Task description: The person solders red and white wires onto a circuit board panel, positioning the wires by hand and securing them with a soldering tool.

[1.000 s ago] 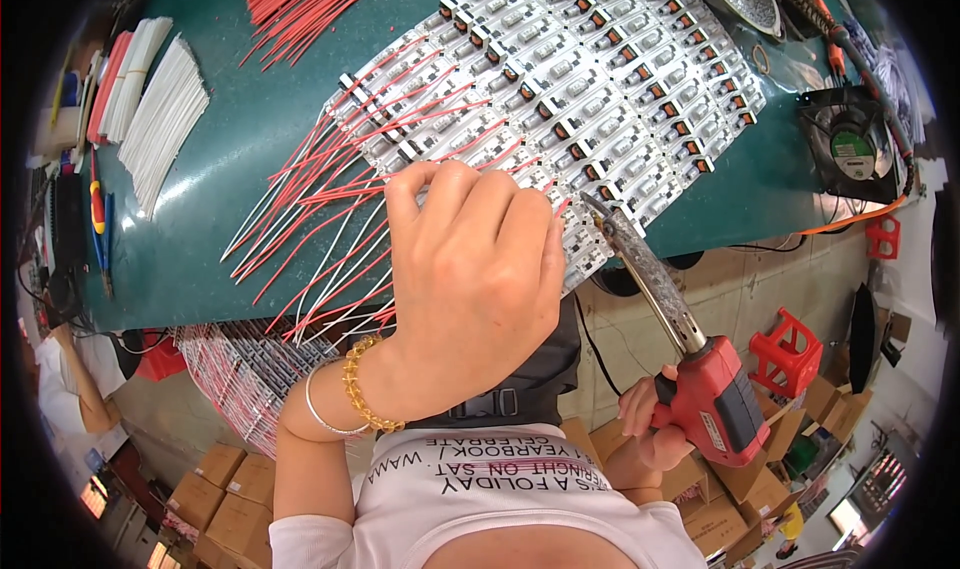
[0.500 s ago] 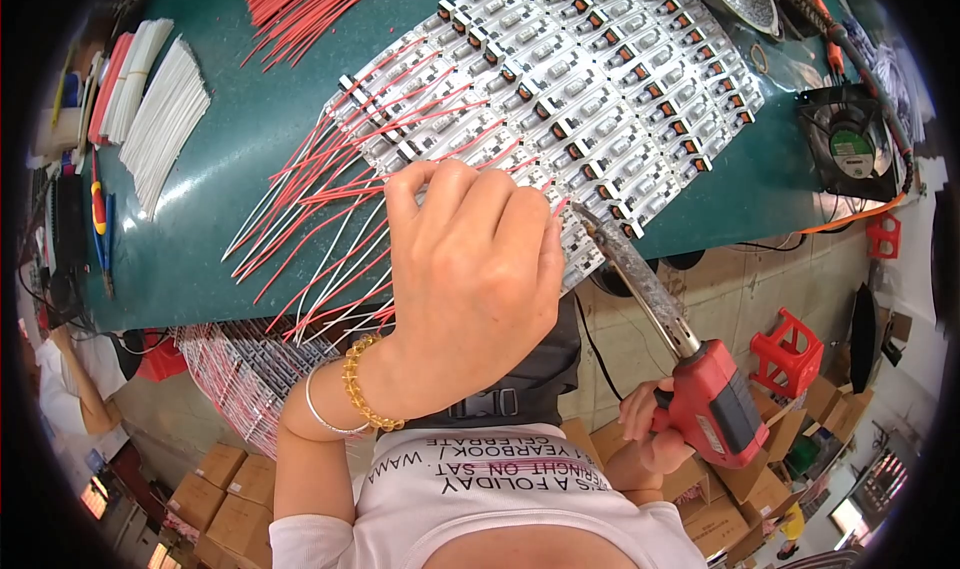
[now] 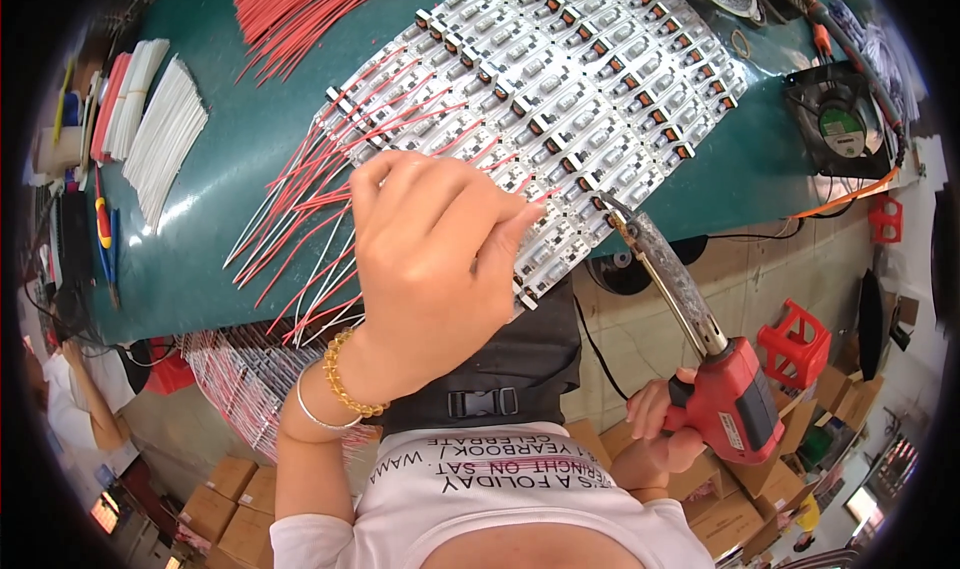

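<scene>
Red and white wires (image 3: 300,231) are trailing left of the left hand (image 3: 430,254), probably light and springy, best pinched near the board panel (image 3: 575,119). Its fingers are bending half-closed, tips hidden; their hold I can't tell. Beyond them the panel is lying, likely stiff but fragile, edges safest. Rightmost, the right hand (image 3: 665,429) is tightly gripping the soldering gun (image 3: 735,397).

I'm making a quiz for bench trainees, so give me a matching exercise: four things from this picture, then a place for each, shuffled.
Things
1. soldering gun
2. left hand
3. loose red wire bundle
4. black fan

Places
A. far side of the green table, left of the circuit boards
B. in the right hand
C. toward the table's right end
D. at the wired part of the boards

Pairs: 1-B, 2-D, 3-A, 4-C
</scene>
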`<act>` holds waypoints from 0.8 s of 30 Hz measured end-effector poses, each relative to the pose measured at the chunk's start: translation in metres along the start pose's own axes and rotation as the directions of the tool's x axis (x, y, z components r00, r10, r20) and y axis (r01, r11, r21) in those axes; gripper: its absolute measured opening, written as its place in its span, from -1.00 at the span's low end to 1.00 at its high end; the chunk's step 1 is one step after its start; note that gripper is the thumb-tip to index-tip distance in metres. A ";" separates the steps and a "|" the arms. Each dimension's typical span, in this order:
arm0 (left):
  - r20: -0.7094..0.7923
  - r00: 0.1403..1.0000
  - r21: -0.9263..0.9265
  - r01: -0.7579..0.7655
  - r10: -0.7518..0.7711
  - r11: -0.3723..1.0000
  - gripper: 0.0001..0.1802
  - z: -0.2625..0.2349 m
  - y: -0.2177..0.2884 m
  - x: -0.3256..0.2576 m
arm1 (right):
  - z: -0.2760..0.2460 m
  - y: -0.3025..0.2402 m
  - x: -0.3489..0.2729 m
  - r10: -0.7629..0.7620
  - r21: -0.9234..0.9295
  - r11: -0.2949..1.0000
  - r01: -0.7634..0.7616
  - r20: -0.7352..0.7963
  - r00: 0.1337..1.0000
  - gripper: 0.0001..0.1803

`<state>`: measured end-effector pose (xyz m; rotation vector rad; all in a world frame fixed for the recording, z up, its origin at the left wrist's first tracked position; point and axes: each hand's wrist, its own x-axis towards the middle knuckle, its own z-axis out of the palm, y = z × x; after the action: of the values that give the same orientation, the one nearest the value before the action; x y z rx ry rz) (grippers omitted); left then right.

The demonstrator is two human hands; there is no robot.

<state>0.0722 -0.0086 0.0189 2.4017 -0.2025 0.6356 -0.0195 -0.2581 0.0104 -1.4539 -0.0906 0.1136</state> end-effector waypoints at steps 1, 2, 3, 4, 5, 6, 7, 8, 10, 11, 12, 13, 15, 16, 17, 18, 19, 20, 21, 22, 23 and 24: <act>0.004 1.000 -0.030 -0.017 0.018 0.999 -0.85 -0.001 0.000 0.001 | 0.003 -0.001 -0.002 -0.001 0.007 1.000 0.002 -0.056 0.998 -0.13; 0.008 1.000 -0.032 -0.019 0.019 0.999 -0.85 0.001 0.002 0.000 | 0.000 0.001 -0.002 0.000 0.007 1.000 0.000 -0.060 0.998 -0.13; 0.025 0.999 -0.033 -0.026 0.027 0.999 -0.84 0.006 0.006 -0.002 | -0.005 0.003 -0.002 -0.001 0.001 1.000 0.001 0.007 1.000 -0.12; 0.041 0.998 -0.053 -0.037 0.039 0.998 -0.84 0.009 0.011 0.001 | -0.012 0.001 -0.003 -0.002 -0.021 1.000 0.004 0.064 0.998 -0.10; 0.041 0.998 -0.048 -0.035 0.037 0.998 -0.84 0.010 0.012 -0.001 | -0.018 0.006 -0.002 -0.002 -0.018 1.000 0.003 0.067 0.998 -0.10; 0.041 0.999 -0.028 -0.025 0.026 0.999 -0.84 0.011 0.012 -0.002 | -0.022 0.011 -0.001 -0.030 -0.008 0.999 0.031 0.141 0.990 -0.11; 0.040 0.999 -0.008 -0.013 0.014 1.000 -0.83 0.011 0.012 -0.003 | -0.025 0.015 -0.002 -0.058 0.003 0.998 0.059 0.213 0.975 -0.11; 0.040 0.999 -0.005 -0.011 0.011 1.000 -0.83 0.011 0.012 -0.004 | -0.027 0.017 -0.006 -0.057 0.005 0.998 0.058 0.216 0.975 -0.11; 0.022 0.999 -0.004 -0.032 0.032 0.999 -0.83 0.016 0.013 -0.001 | -0.025 0.010 -0.010 0.013 -0.096 0.995 -0.001 0.126 0.992 -0.15; 0.022 0.999 0.001 -0.030 0.030 1.000 -0.83 0.016 0.013 -0.001 | -0.021 0.009 -0.010 0.014 -0.092 0.996 -0.002 0.130 0.991 -0.15; 0.020 0.999 0.009 -0.032 0.032 0.999 -0.84 0.016 0.012 -0.002 | -0.018 0.009 -0.009 0.024 -0.076 0.997 -0.016 0.103 0.994 -0.18; 0.018 0.999 0.017 -0.034 0.033 0.999 -0.84 0.015 0.012 -0.002 | -0.016 0.009 -0.009 0.035 -0.059 0.998 -0.030 0.076 0.996 -0.21; 0.023 0.999 0.037 -0.030 0.029 0.999 -0.84 0.014 0.012 -0.004 | -0.018 0.014 -0.009 0.030 -0.087 0.996 -0.023 0.073 0.997 -0.23; 0.028 0.999 0.045 -0.027 0.026 0.999 -0.84 0.014 0.012 -0.003 | -0.018 0.014 -0.008 0.026 -0.126 0.992 -0.018 0.063 0.998 -0.25; 0.028 0.999 0.039 -0.028 0.027 0.999 -0.84 0.014 0.013 -0.002 | -0.019 0.012 -0.008 0.026 -0.131 0.991 -0.018 0.059 0.998 -0.25; 0.037 0.999 0.038 -0.028 0.027 0.999 -0.84 0.015 0.014 0.000 | -0.020 0.011 -0.008 0.008 -0.160 0.987 0.004 0.072 0.997 -0.26; 0.045 0.999 0.038 -0.028 0.027 0.999 -0.84 0.015 0.015 0.001 | -0.021 0.009 -0.008 -0.009 -0.189 0.982 0.025 0.085 0.996 -0.27; 0.044 0.999 0.035 -0.030 0.029 0.999 -0.84 0.015 0.016 0.002 | -0.024 0.012 -0.014 -0.011 -0.191 0.981 0.026 0.083 0.997 -0.27; 0.053 0.998 0.048 -0.025 0.022 0.999 -0.85 0.013 0.014 0.001 | -0.028 0.021 -0.022 -0.025 -0.147 0.989 0.028 0.019 0.999 -0.26; 0.062 0.998 0.060 -0.018 0.015 0.998 -0.86 0.012 0.013 -0.001 | -0.031 0.028 -0.028 -0.036 -0.102 0.994 0.031 -0.045 0.998 -0.24; 0.064 0.998 0.055 -0.020 0.017 0.998 -0.86 0.013 0.014 0.000 | -0.029 0.023 -0.024 -0.036 -0.105 0.994 0.030 -0.050 0.998 -0.24; 0.067 0.998 0.058 -0.022 0.018 0.998 -0.86 0.012 0.014 0.000 | -0.025 0.015 -0.014 -0.017 -0.089 0.996 0.019 0.030 0.999 -0.22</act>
<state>0.0728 -0.0272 0.0182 2.4824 -0.2395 0.5791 -0.0305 -0.2825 -0.0074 -1.5403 -0.1344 0.1177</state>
